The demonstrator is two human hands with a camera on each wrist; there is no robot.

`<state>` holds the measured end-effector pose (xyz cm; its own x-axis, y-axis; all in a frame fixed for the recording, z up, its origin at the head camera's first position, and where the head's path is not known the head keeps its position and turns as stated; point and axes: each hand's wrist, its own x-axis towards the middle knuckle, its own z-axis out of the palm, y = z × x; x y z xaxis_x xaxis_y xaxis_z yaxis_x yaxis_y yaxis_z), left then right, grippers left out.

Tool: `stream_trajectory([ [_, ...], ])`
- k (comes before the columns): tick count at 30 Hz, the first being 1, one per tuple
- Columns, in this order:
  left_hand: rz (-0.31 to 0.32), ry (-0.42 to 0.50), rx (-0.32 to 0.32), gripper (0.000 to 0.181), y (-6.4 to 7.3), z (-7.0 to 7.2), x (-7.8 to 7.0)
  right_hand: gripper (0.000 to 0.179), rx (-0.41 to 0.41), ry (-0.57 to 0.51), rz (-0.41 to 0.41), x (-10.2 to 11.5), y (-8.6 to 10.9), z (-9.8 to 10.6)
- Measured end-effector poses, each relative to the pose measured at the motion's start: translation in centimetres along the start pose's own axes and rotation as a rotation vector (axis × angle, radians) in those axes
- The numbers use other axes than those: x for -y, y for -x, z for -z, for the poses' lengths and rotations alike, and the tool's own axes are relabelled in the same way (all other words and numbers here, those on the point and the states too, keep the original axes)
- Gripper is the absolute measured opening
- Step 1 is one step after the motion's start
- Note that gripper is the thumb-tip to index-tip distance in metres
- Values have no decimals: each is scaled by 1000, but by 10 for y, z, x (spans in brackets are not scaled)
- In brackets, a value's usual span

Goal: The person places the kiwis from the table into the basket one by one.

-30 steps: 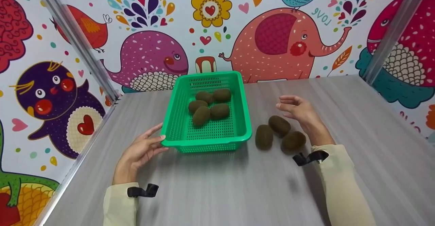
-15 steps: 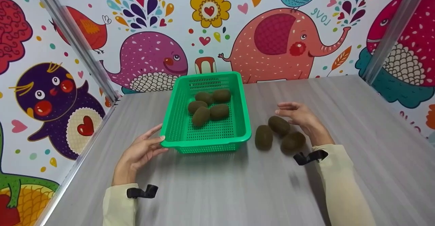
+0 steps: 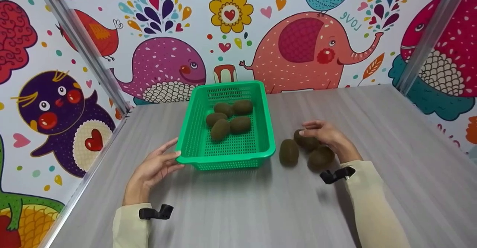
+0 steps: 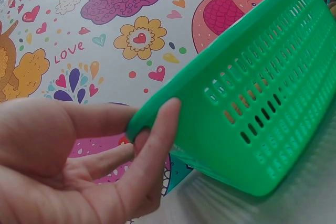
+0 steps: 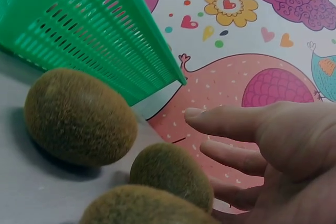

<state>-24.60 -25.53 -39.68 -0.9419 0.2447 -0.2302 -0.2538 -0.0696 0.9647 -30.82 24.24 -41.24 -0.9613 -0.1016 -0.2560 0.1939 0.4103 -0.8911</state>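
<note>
- We see a white wall (image 3: 238, 28) printed with cartoon animals, hearts and flowers, rising behind the table's far edge.
- Below it lies a grey, wood-grained table (image 3: 238, 207).
- Two metal posts, a left post (image 3: 85, 46) and a right post (image 3: 434, 39), rise at the table's far left and far right corners.
- A green slotted basket (image 3: 228, 157) sits left of the table's middle, towards the far edge, its long sides running away from us.
- Two cream sleeves, a left sleeve (image 3: 132, 223) and a right sleeve (image 3: 376, 207), reach in from the table's near edge.
- Our left hand (image 3: 154, 166) pinches the rim at the basket's near left corner, between thumb and fingers.
- Our right hand (image 3: 331, 134) is just beside the loose fruit, fingers parted and loosely extended; we cannot tell whether they touch it.
- Five brown kiwis (image 3: 240, 124) cluster on the basket floor.
- Three loose kiwis lie close together on the table, off the basket's near right corner: a left kiwi (image 3: 289, 153), a far kiwi (image 3: 305, 140) partly under our right fingers, and a near kiwi (image 3: 320, 158) by the right wrist.
- Small black mounts (image 3: 156, 213) sit at both cuffs.
</note>
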Motion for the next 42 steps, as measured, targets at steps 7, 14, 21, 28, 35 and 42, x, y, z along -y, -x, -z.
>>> stream_trajectory([
  [7, -2, -2, -5, 71, 1, -1, 1, 66, 9, 25, 20, -4, -2, -1],
  [14, -2, -26, -20, 69, 2, -1, 1, 65, 22, 86, 20, -6, -3, -1],
  [21, 2, -12, -21, 69, 2, -1, 0, 64, 27, 107, -23, -5, -2, -1],
  [28, 6, 2, -21, 71, 2, -2, -1, 66, -12, 88, -37, -2, -2, -2],
  [35, 5, 4, -14, 71, 1, -2, -1, 71, -18, 65, -74, 4, 0, 1],
  [42, -3, -26, -14, 71, 1, -1, 1, 69, -16, 28, -77, 9, 2, 2],
])
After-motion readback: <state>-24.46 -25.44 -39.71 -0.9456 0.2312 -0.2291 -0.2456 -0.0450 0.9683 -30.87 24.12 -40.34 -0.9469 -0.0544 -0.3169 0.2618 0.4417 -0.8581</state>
